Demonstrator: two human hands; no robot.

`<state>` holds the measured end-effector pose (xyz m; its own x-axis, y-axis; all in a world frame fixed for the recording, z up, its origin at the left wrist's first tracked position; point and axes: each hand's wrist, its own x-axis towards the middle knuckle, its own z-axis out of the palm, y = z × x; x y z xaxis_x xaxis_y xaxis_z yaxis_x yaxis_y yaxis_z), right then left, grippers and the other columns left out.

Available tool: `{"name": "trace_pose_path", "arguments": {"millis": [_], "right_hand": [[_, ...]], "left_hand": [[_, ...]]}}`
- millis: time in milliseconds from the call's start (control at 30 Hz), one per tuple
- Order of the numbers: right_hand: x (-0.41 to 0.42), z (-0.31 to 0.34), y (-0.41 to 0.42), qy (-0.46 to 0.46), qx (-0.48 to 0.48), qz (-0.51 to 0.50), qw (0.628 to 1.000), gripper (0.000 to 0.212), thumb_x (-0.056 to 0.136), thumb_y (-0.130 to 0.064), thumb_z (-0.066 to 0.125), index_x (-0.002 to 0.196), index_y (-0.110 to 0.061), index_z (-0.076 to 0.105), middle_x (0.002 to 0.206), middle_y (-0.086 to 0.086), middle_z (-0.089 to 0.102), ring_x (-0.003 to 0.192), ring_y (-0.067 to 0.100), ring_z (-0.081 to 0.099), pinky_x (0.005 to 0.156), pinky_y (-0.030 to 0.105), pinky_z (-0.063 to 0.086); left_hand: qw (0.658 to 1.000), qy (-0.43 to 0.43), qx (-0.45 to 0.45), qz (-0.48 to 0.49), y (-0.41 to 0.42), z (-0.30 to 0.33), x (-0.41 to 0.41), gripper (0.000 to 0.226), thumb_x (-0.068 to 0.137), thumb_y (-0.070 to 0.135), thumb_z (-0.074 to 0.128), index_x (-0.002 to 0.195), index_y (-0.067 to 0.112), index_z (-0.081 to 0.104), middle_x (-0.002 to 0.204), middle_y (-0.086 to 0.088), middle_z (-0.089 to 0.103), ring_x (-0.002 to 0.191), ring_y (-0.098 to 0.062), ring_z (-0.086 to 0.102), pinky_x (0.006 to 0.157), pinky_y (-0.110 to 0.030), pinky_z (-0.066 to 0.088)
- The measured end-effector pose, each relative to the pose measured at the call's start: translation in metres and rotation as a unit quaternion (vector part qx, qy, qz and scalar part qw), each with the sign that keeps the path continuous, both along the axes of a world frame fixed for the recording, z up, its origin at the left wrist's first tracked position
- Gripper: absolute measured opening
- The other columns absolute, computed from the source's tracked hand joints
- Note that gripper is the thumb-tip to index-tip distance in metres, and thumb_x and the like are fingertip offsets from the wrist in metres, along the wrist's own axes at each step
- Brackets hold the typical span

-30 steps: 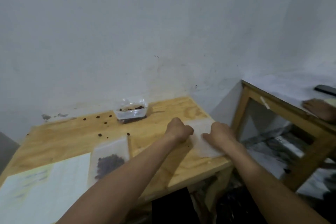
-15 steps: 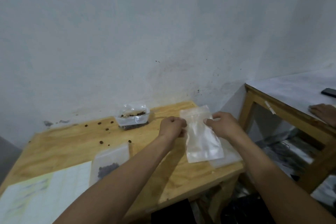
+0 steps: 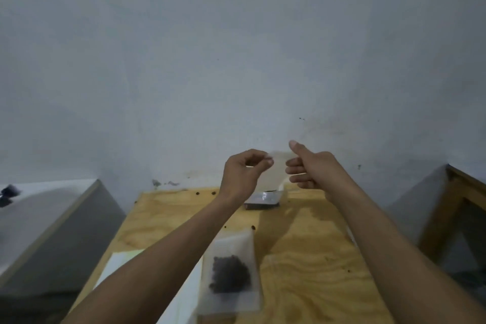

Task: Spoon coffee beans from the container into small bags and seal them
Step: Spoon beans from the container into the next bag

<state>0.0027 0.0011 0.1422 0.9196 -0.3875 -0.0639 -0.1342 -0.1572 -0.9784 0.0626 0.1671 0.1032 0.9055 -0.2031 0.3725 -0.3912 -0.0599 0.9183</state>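
My left hand [image 3: 243, 172] is raised above the far end of the worktop [image 3: 310, 258], fingers curled so that thumb and forefinger pinch the top left corner of an empty bag [image 3: 273, 173], a thin translucent one that is blurred and hard to make out against the wall [image 3: 236, 47]. My right hand [image 3: 311, 168] is up beside it, thumb stuck upward and the other fingers straight and pointing left toward the bag's right edge; I cannot tell whether they touch it, and they hold nothing that I can see. Behind everything I see the pale grey wall, stained low down near the worktop's back edge. The worktop is light plywood with a strong grain. A white sheet of paper [image 3: 115, 265] lies at its near left, partly under my left forearm. A filled bag [image 3: 231, 271] lies flat at near centre, just right of that forearm, with a dark heap of coffee beans showing through it. The container [image 3: 263, 198], a small clear tub, stands at the far end below the raised bag and between my two wrists. A few loose beans [image 3: 253, 227] are scattered on the wood, some near the back edge and some just beyond the filled bag.
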Motion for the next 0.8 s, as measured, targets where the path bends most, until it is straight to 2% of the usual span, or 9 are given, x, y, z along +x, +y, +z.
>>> {"name": "trace_pose_path", "arguments": {"millis": [133,233,300,367,467,600,733,800], "right_hand": [[0.019,0.001,0.016,-0.001,0.024,0.019,1.000,0.021,0.089,-0.020,0.069,0.092,0.000,0.075,0.081,0.010,0.079,0.063,0.016,0.070,0.055,0.025,0.053],[0.030,-0.001,0.019,-0.037,0.029,0.027,0.999,0.020,0.089,-0.021,0.074,0.083,-0.003,0.076,0.076,0.008,0.076,0.063,0.014,0.065,0.057,0.025,0.051],[0.036,-0.004,0.020,-0.059,0.010,0.044,0.997,0.025,0.089,-0.027,0.075,0.075,-0.007,0.076,0.069,0.003,0.072,0.061,0.012,0.061,0.059,0.024,0.050],[0.040,-0.007,0.021,-0.074,-0.005,0.062,0.995,0.031,0.090,-0.033,0.075,0.068,-0.012,0.073,0.061,-0.003,0.068,0.056,0.008,0.060,0.058,0.021,0.050],[0.041,-0.010,0.019,-0.090,-0.021,0.094,0.991,0.036,0.092,-0.041,0.072,0.068,-0.013,0.071,0.060,-0.006,0.069,0.058,0.006,0.062,0.060,0.020,0.051],[0.045,-0.012,0.011,-0.084,-0.042,0.123,0.988,0.044,0.090,-0.048,0.068,0.087,-0.005,0.077,0.077,0.001,0.078,0.070,0.008,0.069,0.068,0.021,0.054],[0.049,-0.016,0.006,-0.080,-0.058,0.133,0.986,0.044,0.094,-0.044,0.065,0.088,-0.002,0.075,0.078,0.002,0.077,0.072,0.008,0.070,0.066,0.019,0.055],[0.051,-0.021,0.002,-0.079,-0.068,0.141,0.984,0.041,0.097,-0.040,0.064,0.091,0.000,0.074,0.083,0.007,0.078,0.077,0.012,0.071,0.070,0.021,0.057]], "left_hand": [[0.998,-0.031,0.054,0.010,0.023,-0.001,0.006,0.006,0.088,0.015,0.079,0.095,0.015,0.080,0.089,0.008,0.077,0.082,-0.006,0.069,0.071,-0.016,0.051],[0.994,-0.007,0.106,-0.028,0.032,0.003,0.007,0.022,0.087,0.032,0.082,0.104,0.021,0.076,0.096,0.010,0.076,0.086,-0.003,0.071,0.066,-0.015,0.051],[0.993,0.008,0.102,-0.051,0.032,0.007,0.009,0.038,0.083,0.050,0.081,0.108,0.023,0.075,0.101,0.008,0.077,0.094,-0.005,0.072,0.076,-0.022,0.057],[0.994,0.019,0.087,-0.061,0.028,0.013,0.011,0.043,0.081,0.055,0.081,0.105,0.020,0.077,0.100,0.005,0.078,0.095,-0.009,0.074,0.087,-0.032,0.060],[0.992,0.049,0.083,-0.076,0.025,0.020,0.016,0.029,0.087,0.037,0.082,0.098,0.011,0.079,0.092,-0.003,0.079,0.084,-0.015,0.074,0.083,-0.034,0.060],[0.987,0.100,0.064,-0.106,0.021,0.025,0.024,0.017,0.093,0.012,0.069,0.093,-0.003,0.078,0.087,-0.018,0.078,0.079,-0.024,0.075,0.083,-0.038,0.064],[0.989,0.113,0.062,-0.077,0.013,0.026,0.027,0.024,0.093,0.008,0.065,0.088,-0.014,0.073,0.083,-0.027,0.074,0.079,-0.035,0.076,0.079,-0.044,0.065],[0.990,0.087,0.091,-0.063,0.009,0.022,0.030,0.022,0.092,0.008,0.065,0.084,-0.011,0.074,0.079,-0.024,0.075,0.077,-0.035,0.077,0.078,-0.046,0.065]]}}
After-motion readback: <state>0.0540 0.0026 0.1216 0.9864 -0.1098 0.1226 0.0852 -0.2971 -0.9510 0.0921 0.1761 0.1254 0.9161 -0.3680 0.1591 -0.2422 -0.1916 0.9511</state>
